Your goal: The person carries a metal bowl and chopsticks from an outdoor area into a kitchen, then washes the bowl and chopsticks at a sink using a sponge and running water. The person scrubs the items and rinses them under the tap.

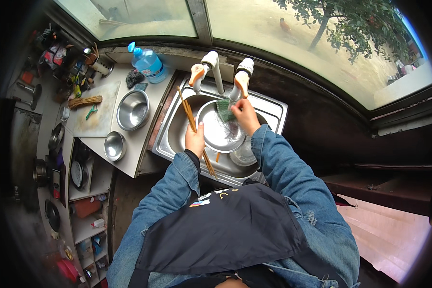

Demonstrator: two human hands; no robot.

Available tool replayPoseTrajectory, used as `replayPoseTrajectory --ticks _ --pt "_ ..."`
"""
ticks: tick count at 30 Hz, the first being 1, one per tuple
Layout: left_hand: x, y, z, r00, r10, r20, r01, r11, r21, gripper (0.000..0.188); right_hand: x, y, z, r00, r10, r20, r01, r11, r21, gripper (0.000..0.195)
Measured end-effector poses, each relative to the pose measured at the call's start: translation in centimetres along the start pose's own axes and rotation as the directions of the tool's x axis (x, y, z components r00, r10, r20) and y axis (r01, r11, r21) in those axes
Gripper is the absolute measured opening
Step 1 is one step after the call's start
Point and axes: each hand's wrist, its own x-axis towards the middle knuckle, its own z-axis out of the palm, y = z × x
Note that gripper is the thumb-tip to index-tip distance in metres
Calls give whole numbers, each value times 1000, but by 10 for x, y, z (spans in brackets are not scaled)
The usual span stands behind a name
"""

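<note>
My left hand point(195, 138) grips a bundle of wooden chopsticks point(189, 112) over the near left part of the steel sink point(176, 135). Its thumb lies close to the rim of a round steel basin point(216, 131) inside the sink. My right hand point(246, 116) is bent just below the right-hand tap point(242, 80). Its fingertips are beside a green scouring pad point(224, 111) at the basin's far rim; whether they pinch the pad is not clear. Beneath the basin's right side sits a clear bowl point(244, 155). Another chopstick shows below the basin.
A second tap point(199, 72) stands left of the first. On the left counter are a steel bowl point(133, 111), a smaller bowl point(115, 145), a blue pump bottle point(149, 66), and a cutting board point(97, 115) bearing a bristle brush point(85, 102) and green peeler point(91, 112). Windows point(259, 32) rise behind.
</note>
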Motion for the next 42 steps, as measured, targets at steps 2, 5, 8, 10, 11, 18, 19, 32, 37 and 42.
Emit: replayPoseTrajectory --ticks 2,5,8,10,11,18,19,32,37,42 --pt "2 -3 -7 997 31 71 -31 1000 -3 42 6 6 -1 998 2 -65 -2 1000 -4 30" --pt "3 2 -3 996 67 57 -65 997 -38 39 -1 30 1 983 67 173 -73 997 29 35" --pt "12 -3 1 996 77 -34 -77 997 -6 36 -26 36 13 785 415 459 -619 554 557 22" --pt "15 -12 2 985 169 -39 -167 985 50 36 -46 15 17 537 622 570 -836 303 458 22" --pt "15 -13 4 984 177 -29 -176 984 36 36 -55 36 25 405 580 707 -884 52 464 23" --pt "28 -23 -18 986 76 147 -108 967 229 38 -55 30 21 570 663 484 -806 340 484 23" --pt "31 -7 -23 970 10 242 -99 928 358 38 -47 38 10 674 618 404 -734 498 462 22" --pt "53 -49 16 961 176 -214 -34 842 538 47 -28 -19 -31 993 104 -46 -113 962 -247 24" --pt "46 -30 14 988 143 -65 -96 881 464 40 -38 -32 -43 992 57 -112 -82 970 -231 25" --pt "49 -26 21 963 264 49 -248 803 542 42 -31 -6 -50 965 188 -182 -225 951 -210 22"
